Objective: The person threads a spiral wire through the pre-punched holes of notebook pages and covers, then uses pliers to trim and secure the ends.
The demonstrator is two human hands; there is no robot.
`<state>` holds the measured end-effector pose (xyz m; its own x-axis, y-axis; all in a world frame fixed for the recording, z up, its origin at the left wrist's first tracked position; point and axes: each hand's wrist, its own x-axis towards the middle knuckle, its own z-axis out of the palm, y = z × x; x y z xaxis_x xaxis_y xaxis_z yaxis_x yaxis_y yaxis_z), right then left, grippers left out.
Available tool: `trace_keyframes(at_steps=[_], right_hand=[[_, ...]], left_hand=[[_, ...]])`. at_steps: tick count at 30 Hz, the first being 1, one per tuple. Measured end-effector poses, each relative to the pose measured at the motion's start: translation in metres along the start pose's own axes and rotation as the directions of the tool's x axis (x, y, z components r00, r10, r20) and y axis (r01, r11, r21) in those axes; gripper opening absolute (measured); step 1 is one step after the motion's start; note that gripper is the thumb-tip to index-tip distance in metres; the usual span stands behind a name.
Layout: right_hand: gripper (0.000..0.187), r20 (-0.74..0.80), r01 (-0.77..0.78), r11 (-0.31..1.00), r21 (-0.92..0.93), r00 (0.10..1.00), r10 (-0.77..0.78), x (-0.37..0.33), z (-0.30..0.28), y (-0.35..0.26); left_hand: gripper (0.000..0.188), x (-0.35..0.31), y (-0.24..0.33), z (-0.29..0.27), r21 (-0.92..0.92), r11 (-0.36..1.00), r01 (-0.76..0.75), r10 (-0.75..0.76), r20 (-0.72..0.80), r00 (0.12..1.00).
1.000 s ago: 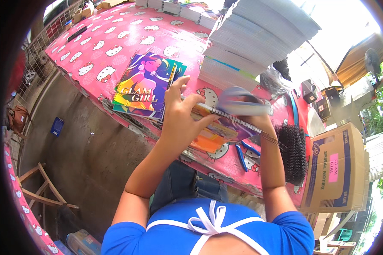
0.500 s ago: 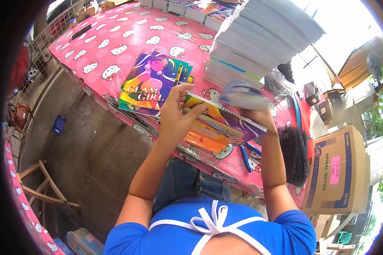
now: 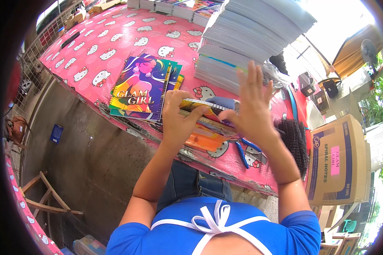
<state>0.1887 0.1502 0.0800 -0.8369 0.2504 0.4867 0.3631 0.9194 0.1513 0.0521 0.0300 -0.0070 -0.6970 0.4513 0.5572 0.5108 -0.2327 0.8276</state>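
A spiral notebook (image 3: 212,114) with a colourful cover stands tilted over the near table edge, pinched between the thumb and fingers of my left hand (image 3: 175,117). My right hand (image 3: 257,104) is raised with its fingers spread, its thumb at the notebook's right part; it is slightly blurred. Behind the notebook's spiral edge a blue object (image 3: 220,102) partly shows, its kind hidden. Below the notebook lies an orange printed sheet or cover (image 3: 202,142). Blue-handled pliers (image 3: 244,154) rest to the right of it. Left of my left hand sits a pile of finished-looking spiral notebooks (image 3: 138,87).
A tall stack of white page blocks (image 3: 242,46) rises behind my right hand. Black spiral coils (image 3: 291,142) lie at the right, beside a cardboard box (image 3: 338,159). More notebooks (image 3: 178,9) line the far edge of the pink patterned table (image 3: 127,36). A wooden chair (image 3: 47,195) stands lower left.
My right hand has come from behind the notebook to its front, fingers now spread. The blurred blue object beside it has dropped behind the notebook. The notebook has tipped, showing less of its cover.
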Motion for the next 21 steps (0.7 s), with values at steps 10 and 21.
trace_keyframes(at_steps=[10,21], right_hand=[[0.044,0.104,-0.11,0.857,0.504,0.992,0.066,-0.112,-0.014,0.004],[0.043,0.266,0.02,0.926,0.377,0.955,-0.129,-0.025,0.114,0.088]], left_hand=[[0.041,-0.001,0.001,-0.012,0.056,0.994,-0.09,0.086,0.061,0.994],[0.047,0.007,0.022,-0.008,0.344,0.891,-0.297,0.255,0.162,0.953]])
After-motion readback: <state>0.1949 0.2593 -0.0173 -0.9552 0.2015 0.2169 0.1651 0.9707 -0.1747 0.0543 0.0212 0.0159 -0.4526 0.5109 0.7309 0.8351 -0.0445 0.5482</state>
